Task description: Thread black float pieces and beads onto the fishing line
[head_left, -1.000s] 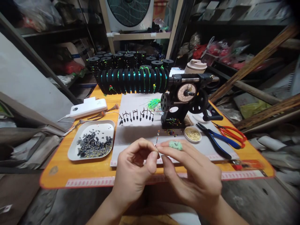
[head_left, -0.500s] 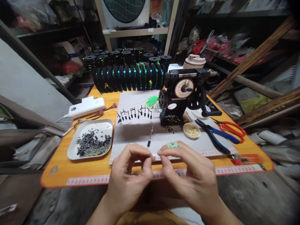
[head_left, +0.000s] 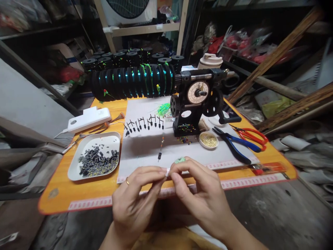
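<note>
**Orange tabletop in a crowded storeroom**

An orange tabletop (head_left: pixel 78 194) edged with measuring tape is seen, ringed by cluttered shelves. One white mat (head_left: pixel 145 146) is laid across it. One white tray (head_left: pixel 95 156) of black pieces, one black winding machine (head_left: pixel 197 104), one dish of gold beads (head_left: pixel 208 140), one blue pliers (head_left: pixel 236 147) and one red scissors (head_left: pixel 251 135) are counted. The fingers of the left hand (head_left: pixel 135 205) and right hand (head_left: pixel 200 198) are pinched nearly shut at the near edge on something too fine to make out; a small beaded rig (head_left: pixel 160 147) is seen just beyond them.

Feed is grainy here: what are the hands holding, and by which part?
Both hands, left hand and right hand, pinch a thin line at its near end; the line itself is barely visible. The beaded rig runs away from the fingertips.
</note>
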{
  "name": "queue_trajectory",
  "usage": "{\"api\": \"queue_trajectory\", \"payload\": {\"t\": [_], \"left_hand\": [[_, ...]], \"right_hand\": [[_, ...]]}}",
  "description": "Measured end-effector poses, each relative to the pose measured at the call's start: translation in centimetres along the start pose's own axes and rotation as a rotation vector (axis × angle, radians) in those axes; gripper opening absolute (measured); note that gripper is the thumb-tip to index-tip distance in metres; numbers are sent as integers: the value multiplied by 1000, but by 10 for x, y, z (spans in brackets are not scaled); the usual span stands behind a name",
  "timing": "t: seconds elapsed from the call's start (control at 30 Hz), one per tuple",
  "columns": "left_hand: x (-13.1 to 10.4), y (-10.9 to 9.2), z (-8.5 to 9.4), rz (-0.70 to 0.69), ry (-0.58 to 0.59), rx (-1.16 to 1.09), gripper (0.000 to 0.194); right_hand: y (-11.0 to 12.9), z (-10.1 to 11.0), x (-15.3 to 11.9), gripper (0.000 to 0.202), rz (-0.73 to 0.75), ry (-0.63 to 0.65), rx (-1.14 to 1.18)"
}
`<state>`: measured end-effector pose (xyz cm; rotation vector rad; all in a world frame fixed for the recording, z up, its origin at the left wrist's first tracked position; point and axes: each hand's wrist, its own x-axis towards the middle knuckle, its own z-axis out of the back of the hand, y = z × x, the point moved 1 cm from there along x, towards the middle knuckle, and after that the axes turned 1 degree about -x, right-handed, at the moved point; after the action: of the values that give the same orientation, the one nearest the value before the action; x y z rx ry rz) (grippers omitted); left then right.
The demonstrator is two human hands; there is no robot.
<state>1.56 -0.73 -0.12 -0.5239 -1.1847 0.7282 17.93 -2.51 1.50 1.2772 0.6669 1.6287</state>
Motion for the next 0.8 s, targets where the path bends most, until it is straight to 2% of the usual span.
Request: {"api": "queue_trajectory", "payload": {"t": [0.13,0.23,0.37,0.53,0.6,0.67,0.7,0.8], "left_hand": [[-5,-1,-7,76,-121,-51,29],[-4,-4,-11,104,-161,-83,25],[-2,-5,-14,192,-160,-154,17],[-3,-6,-15,250,-74,-301,20],[-3,-7,-15,262,-81,-339,21],[-3,-6,-17,304,-112,-399,19],[-3,-6,-18,328,-130,-433,18],[-2,-5,-20,386,-148,-529,15]], "right_hand": [[1,-4,-1,12,-100,47,120],[2,-5,0,11,-132,68,179],[1,-3,2,11,-124,104,200],[-3,5,3,16,-170,226,143],[-3,9,2,17,-124,216,75],[-3,14,2,6,-28,140,7],[-3,15,1,7,29,96,-12],[-3,15,1,25,201,19,-7]]}}
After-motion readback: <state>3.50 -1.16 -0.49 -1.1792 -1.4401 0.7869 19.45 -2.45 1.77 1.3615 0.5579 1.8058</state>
